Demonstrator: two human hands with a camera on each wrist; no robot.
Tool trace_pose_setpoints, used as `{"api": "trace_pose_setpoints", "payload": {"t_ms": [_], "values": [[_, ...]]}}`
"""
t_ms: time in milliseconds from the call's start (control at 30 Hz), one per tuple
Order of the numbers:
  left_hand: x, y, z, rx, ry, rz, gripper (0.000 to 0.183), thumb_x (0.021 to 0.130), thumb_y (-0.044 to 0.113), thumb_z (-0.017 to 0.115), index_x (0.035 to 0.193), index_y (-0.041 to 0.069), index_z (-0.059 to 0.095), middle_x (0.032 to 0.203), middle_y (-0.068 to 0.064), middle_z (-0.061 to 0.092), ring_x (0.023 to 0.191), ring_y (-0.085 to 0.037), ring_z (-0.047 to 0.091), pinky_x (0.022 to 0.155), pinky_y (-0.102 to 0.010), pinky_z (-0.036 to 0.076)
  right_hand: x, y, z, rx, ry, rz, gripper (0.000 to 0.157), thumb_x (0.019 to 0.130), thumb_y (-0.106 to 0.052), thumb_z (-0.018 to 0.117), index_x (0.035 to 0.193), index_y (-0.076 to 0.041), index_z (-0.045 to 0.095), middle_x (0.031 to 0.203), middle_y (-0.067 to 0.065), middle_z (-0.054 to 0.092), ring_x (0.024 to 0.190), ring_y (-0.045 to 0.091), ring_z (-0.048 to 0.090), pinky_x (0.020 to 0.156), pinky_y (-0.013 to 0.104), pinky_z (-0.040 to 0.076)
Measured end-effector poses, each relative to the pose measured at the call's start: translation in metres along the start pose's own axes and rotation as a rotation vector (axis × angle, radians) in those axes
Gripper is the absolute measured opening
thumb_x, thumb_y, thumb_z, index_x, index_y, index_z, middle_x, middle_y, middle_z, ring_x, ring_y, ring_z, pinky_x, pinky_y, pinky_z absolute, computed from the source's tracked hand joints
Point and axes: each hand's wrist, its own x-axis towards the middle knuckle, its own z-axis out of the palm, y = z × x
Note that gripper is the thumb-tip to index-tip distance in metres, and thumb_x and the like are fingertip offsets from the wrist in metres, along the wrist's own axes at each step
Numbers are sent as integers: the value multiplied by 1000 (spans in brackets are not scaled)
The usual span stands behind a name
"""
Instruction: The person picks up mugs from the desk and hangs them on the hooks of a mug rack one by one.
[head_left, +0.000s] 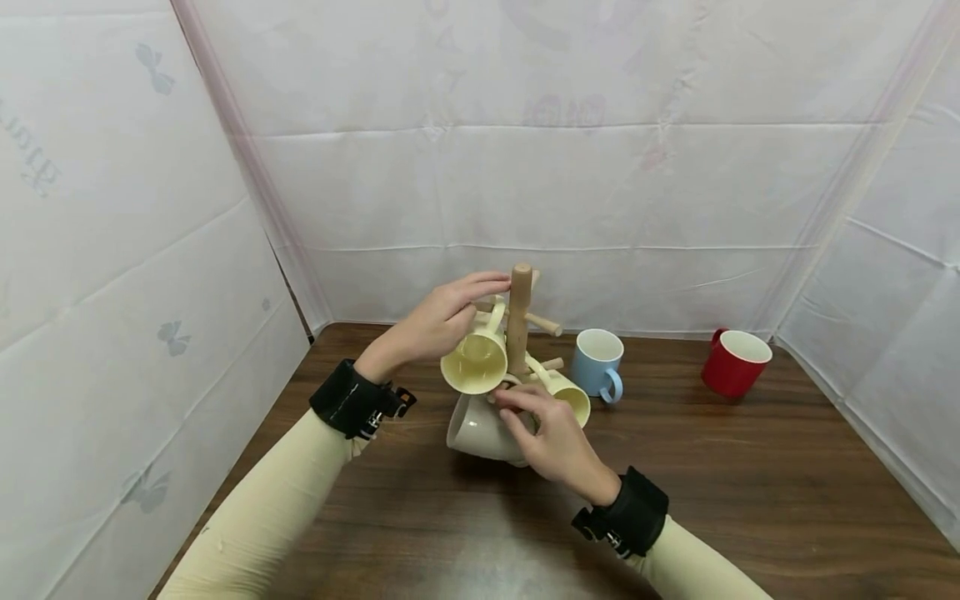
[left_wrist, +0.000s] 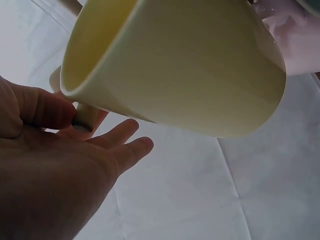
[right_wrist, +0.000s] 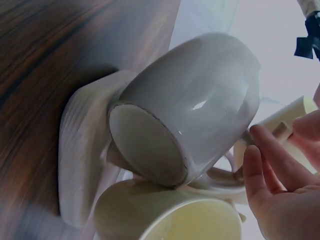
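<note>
A wooden mug tree (head_left: 518, 325) carries two pale yellow mugs and a grey one. My left hand (head_left: 435, 322) is beside the upper yellow mug (head_left: 471, 371); its fingers reach toward the post. In the left wrist view, thumb and forefinger pinch a wooden peg end (left_wrist: 86, 117), other fingers stretched out. The grey mug (right_wrist: 200, 95) hangs tilted low on the tree, above the wooden base (right_wrist: 80, 150). My right hand (head_left: 555, 437) is beside its handle, fingertips at a peg's tip, fingers loosely bent. The lower yellow mug (head_left: 576, 398) is partly hidden behind that hand.
Right of the tree, a light blue mug (head_left: 596, 367) stands upright on the dark wooden table (head_left: 675, 475). Farther right stands a red mug (head_left: 731, 371) with a white inside. White sheeting (head_left: 555, 183) encloses the table at the back and sides.
</note>
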Motion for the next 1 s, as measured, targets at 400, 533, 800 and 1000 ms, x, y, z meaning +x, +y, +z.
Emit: {"api": "trace_pose_setpoints", "payload": {"t_ms": [400,533,800,1000], "values": [[8,-4,-2,-31,43,-39,54,84,-11,31,127,9,56,140,-2,42,109,-14,51,80,-32,47,12,-20,18,-78,25,115,26,91,-17,58,116,-13,64,109,-5,61,106,6,50,82,31,47],[9,-6,-3,-41,69,-71,55,82,-13,32,124,10,58,139,1,43,99,-12,53,65,-29,47,21,-29,25,-118,44,151,27,90,-17,59,115,-11,64,108,0,63,103,11,52,81,33,48],[11,-7,-2,2,91,-118,53,84,-11,35,124,13,59,138,4,45,75,-12,51,56,-29,41,32,-32,40,-135,83,199,27,91,-16,56,116,-8,64,107,1,64,95,13,53,77,34,47],[11,-7,0,12,97,-139,51,87,-8,35,126,15,58,138,5,44,64,-14,45,52,-28,38,38,-33,43,-117,78,234,28,91,-16,55,116,-5,63,105,1,65,93,15,53,77,36,46]]}}
